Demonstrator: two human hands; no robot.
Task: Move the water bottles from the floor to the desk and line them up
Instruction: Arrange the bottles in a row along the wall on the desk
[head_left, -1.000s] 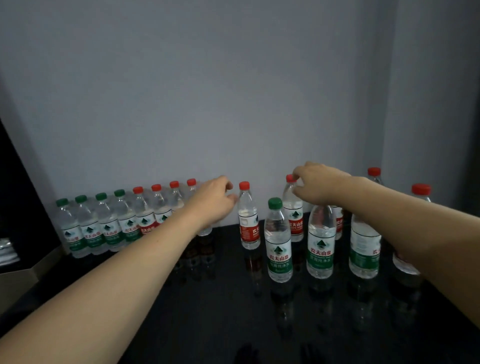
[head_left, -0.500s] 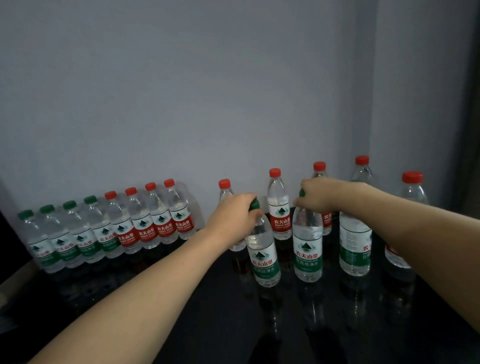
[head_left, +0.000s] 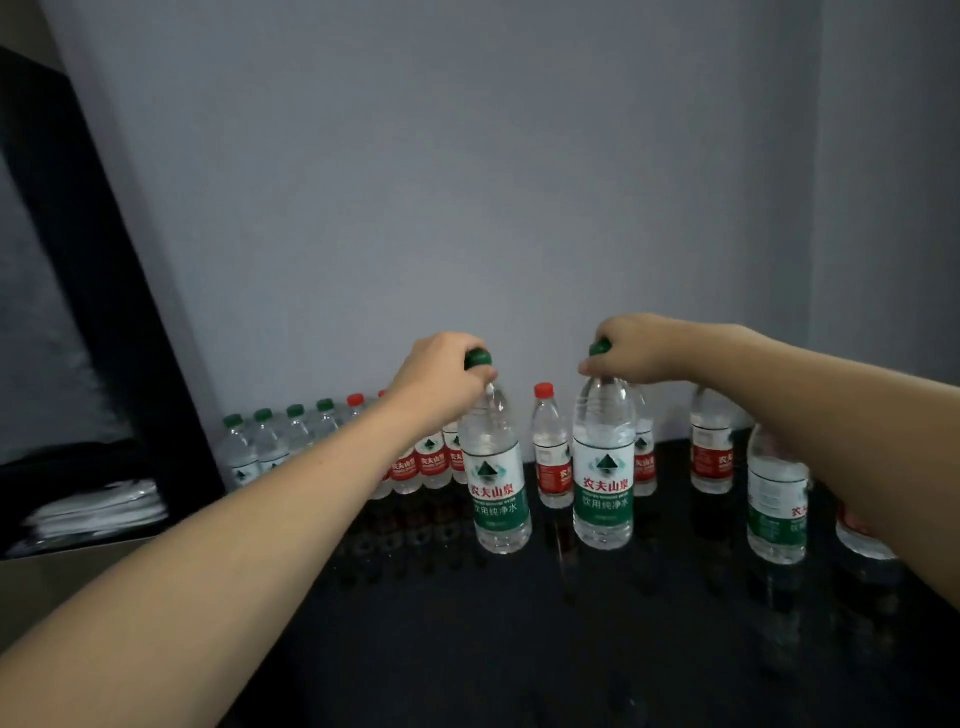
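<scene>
My left hand grips the neck and green cap of a green-label water bottle that stands upright, or hangs just above, the glossy black desk. My right hand holds a second green-label bottle by its cap in the same way, a little to the right. A row of small bottles with green and red caps lines the wall at the back left, partly hidden by my left forearm.
Loose bottles stand on the right: a red-cap bottle between my two held bottles, a red-label one, a large green-label one. A dark shelf unit with folded white items is at left. The wall is close behind.
Both hands have closed on green-cap bottles and raised them. The left hand came across from the back row to the left green bottle. The camera view swung back left and tilted up.
</scene>
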